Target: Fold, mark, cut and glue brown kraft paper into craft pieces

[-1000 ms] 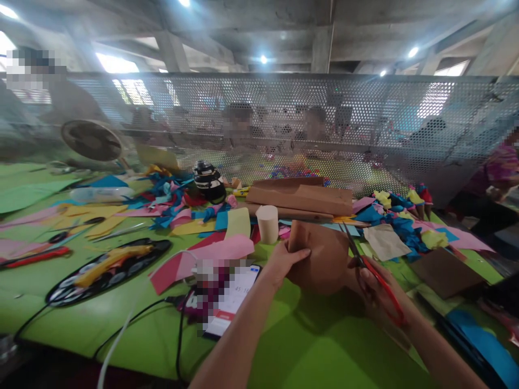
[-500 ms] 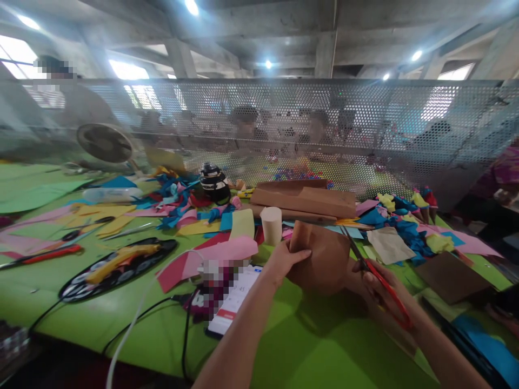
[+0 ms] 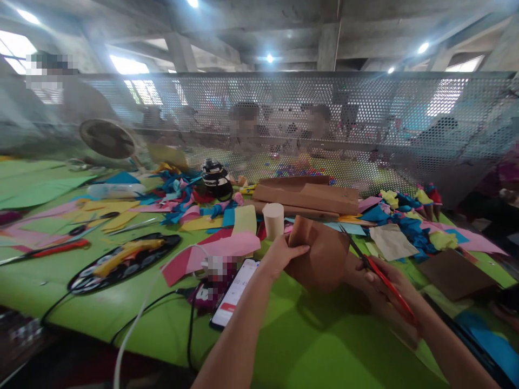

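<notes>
My left hand (image 3: 286, 255) pinches the left edge of a sheet of brown paper (image 3: 324, 259), thumb on top, and the sheet curls up at that side. In my right hand (image 3: 385, 286) is a pair of scissors with red handles (image 3: 391, 292). Their dark blades (image 3: 352, 241) point up and left, at the right edge of the brown paper. Whether the blades touch the paper I cannot tell. Right behind my left hand stands a cream paper roll (image 3: 273, 220). A phone with a lit screen (image 3: 234, 292) lies beside my left forearm.
Folded brown paper (image 3: 304, 195) lies behind the roll, near a perforated metal screen (image 3: 203, 113). To the left are a black oval tray (image 3: 121, 265), red-handled scissors (image 3: 60, 248), cables and a fan (image 3: 108, 139). Crumpled coloured paper (image 3: 421, 235) and a brown piece (image 3: 458, 273) lie right.
The view has shifted slightly, so the table things appear a little farther right. Both hands keep their hold on the brown paper and the scissors, with little movement.
</notes>
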Demonstrator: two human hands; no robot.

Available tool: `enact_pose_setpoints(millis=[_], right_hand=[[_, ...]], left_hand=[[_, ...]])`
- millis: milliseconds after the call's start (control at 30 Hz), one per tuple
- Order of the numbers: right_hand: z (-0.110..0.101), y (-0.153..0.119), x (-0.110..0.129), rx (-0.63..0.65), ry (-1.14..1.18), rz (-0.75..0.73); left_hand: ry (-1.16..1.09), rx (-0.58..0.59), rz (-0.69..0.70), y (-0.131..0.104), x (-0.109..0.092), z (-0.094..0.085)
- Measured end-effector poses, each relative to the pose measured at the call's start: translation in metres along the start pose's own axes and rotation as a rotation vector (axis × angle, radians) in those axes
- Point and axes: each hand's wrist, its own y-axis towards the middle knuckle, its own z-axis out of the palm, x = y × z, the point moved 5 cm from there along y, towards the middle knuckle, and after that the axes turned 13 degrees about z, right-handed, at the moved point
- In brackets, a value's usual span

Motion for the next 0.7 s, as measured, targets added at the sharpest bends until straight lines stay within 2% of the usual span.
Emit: enact_pose_setpoints(millis=[100, 200, 333, 467, 567, 633, 700], right_hand=[[-0.003, -0.003, 0.006, -0.050, -0.084, -0.038], [-0.004, -0.004, 0.009, -0.049, -0.169, -0.078], [-0.007, -0.001, 0.007, -0.055, -0.189, -0.047], [-0.008, -0.002, 0.010, -0.073, -0.070, -0.031], [-0.010, -0.007, 0.012, -0.139, 0.048, 0.062], [-0.012, -0.012, 0.014, -0.176, 0.126, 0.098], [-0.011, -0.014, 0.017, -0.153, 0.221, 0.089]], left_hand=[[0.008, 0.025, 0.011, 0.000, -0.003, -0.002], [0.014, 0.043, 0.020, 0.001, -0.003, -0.005], [0.010, 0.043, 0.025, 0.003, 0.001, -0.008], [-0.036, 0.042, 0.030, 0.003, 0.001, -0.008], [-0.069, 0.060, 0.028, 0.002, 0.001, -0.005], [-0.067, 0.114, 0.020, 0.001, 0.002, 0.000], [-0.043, 0.203, 0.027, -0.001, 0.005, 0.009]])
